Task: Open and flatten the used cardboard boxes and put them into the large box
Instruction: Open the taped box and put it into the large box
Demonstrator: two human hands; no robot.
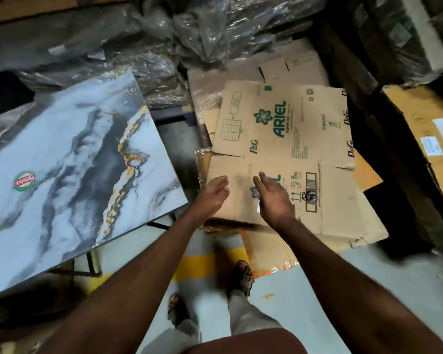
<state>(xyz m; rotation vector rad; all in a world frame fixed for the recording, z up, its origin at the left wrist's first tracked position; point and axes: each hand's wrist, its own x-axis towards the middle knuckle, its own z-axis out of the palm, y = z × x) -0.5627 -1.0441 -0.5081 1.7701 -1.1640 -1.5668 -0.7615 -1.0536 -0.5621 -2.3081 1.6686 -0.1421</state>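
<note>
Neither hand grips anything. The left hand (215, 191) reaches forward with its fingers straight and loosely together, palm turned inward, over the near left part of the flattened Ariel carton (287, 139). The right hand (274, 198) is stretched out beside it, fingers relaxed and slightly spread, over the green print on the carton's near flap. Both hands are blurred, so whether the fingertips actually touch the cardboard or hang just above it cannot be told.

The flattened Ariel carton lies opened out, printed side up, with its flaps spread toward the person. It rests on top of other flattened cardboard (292, 65), whose plain brown panels and slotted flaps show beyond its far edge. Under its left and near edges the rim of the large box (202, 162) appears, its brown wall wrapped in shiny tape; the carton overhangs that rim on the right.

To the left, close to the pile, stands a table (62, 159) with a marbled grey, white and gold top bearing a small round sticker (23, 180). Behind the cardboard are bundles wrapped in clear plastic (215, 26). At the far right sits another brown box (425, 134) with white labels. Below, the person's sandalled feet (243, 277) stand on a pale floor (317, 290) marked with a yellow stripe (197, 267).
</note>
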